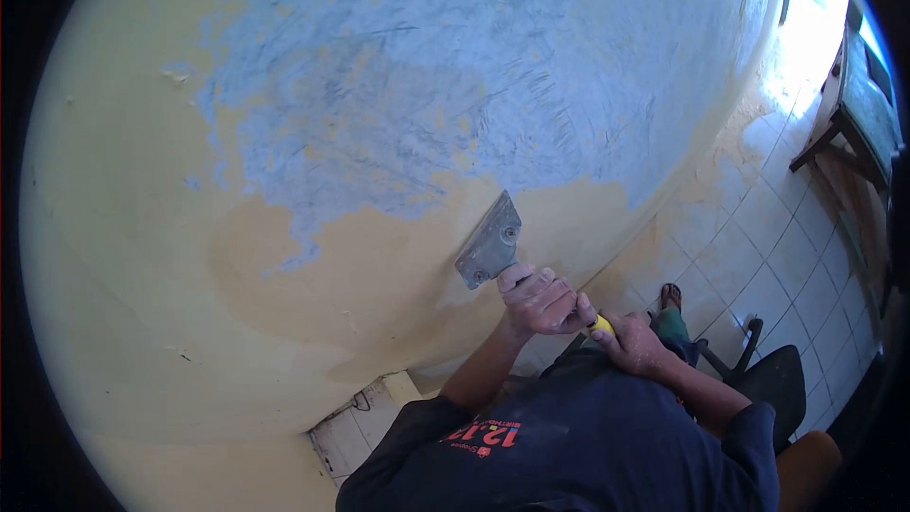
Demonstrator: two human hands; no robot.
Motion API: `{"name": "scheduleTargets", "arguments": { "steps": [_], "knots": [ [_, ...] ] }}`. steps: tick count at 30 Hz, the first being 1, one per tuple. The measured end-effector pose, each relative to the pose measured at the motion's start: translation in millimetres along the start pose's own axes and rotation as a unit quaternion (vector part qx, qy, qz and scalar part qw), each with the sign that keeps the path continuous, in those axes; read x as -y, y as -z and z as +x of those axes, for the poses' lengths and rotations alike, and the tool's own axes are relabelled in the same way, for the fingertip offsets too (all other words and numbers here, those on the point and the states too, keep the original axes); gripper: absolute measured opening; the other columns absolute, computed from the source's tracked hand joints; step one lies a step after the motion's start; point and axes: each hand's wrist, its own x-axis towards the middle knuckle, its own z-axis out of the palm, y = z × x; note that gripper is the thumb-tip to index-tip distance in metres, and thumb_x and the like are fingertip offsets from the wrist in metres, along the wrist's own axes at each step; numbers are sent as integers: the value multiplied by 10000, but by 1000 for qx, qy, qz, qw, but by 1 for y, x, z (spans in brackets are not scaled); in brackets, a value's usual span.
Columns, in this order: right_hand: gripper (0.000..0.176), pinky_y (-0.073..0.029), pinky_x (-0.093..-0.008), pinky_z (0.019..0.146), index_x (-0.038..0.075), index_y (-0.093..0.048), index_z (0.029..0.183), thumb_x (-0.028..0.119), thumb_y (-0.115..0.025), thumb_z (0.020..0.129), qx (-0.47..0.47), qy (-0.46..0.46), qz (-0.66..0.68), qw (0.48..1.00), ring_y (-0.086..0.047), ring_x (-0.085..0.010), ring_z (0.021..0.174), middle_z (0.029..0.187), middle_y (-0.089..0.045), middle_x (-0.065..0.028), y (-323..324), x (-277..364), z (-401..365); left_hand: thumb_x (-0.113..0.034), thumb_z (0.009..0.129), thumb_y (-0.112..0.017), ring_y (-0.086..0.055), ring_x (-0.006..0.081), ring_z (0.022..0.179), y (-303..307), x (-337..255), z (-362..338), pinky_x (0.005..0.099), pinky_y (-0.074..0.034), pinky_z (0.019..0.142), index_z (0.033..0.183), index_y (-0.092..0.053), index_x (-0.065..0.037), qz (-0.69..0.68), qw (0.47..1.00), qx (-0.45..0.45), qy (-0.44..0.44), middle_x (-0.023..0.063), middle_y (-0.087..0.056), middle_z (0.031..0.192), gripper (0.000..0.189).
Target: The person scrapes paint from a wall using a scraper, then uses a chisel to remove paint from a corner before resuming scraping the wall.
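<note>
A wide metal scraper (490, 242) with two screws in its head is at or very near the wall, at the lower edge of a blue-grey patch (408, 123). Around that patch the wall is yellowish (123, 256), with a darker tan area below it. My left hand (542, 300) has its fingers wrapped round the scraper's handle close to the head, with pale dust on the knuckles. Farther down, my right hand (633, 345) is closed on the yellow end (602, 325) of the same handle. Whether the blade touches the wall cannot be told.
At the right, dust lies on the white tiled floor (773, 218) along the wall. A black chair (777, 384) stands beside my right arm, and a wooden table (867, 104) is at the upper right. A tiled ledge (346, 431) juts out at the lower left.
</note>
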Motion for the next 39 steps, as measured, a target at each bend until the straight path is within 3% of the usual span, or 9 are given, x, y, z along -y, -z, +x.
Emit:
{"name": "scheduleTargets", "arguments": {
  "steps": [12,19,24,31,39],
  "knots": [
    [364,-460,-518,668,8,-552,1031,368,-523,987,23,12,75,997,-595,-496,745,742,-587,-275,-2,16,25,-195,753,-584,-426,126,461,16,19,23,317,-295,591,487,-394,-185,11,999,-25,-26,-33,-446,501,328],
    [354,-457,-520,642,19,-537,976,373,-541,978,5,47,42,998,-599,-481,715,701,-579,-250,18,54,32,-199,757,-579,-443,123,472,42,30,61,310,-306,596,492,-433,-177,44,996,-49,-57,-36,-459,498,303],
    [375,-457,-536,638,32,-547,961,407,-541,971,-33,56,-37,997,-591,-478,677,668,-567,-241,5,6,6,-211,755,-578,-441,125,474,14,0,24,323,-308,638,495,-443,-185,28,997,-61,-45,-36,-476,502,294],
    [395,-455,-533,674,20,-560,960,415,-541,968,16,-20,-20,999,-591,-476,718,721,-580,-252,1,1,-1,-216,741,-593,-457,123,494,2,-5,-12,325,-312,664,487,-432,-191,8,999,-2,35,-40,-489,512,302],
    [366,-460,-512,713,9,-560,1007,374,-547,973,43,17,57,997,-589,-480,748,747,-605,-261,-11,5,16,-217,740,-603,-493,114,523,13,10,-7,309,-326,649,495,-425,-185,0,1000,-8,8,-50,-507,533,304]
  ]
}}
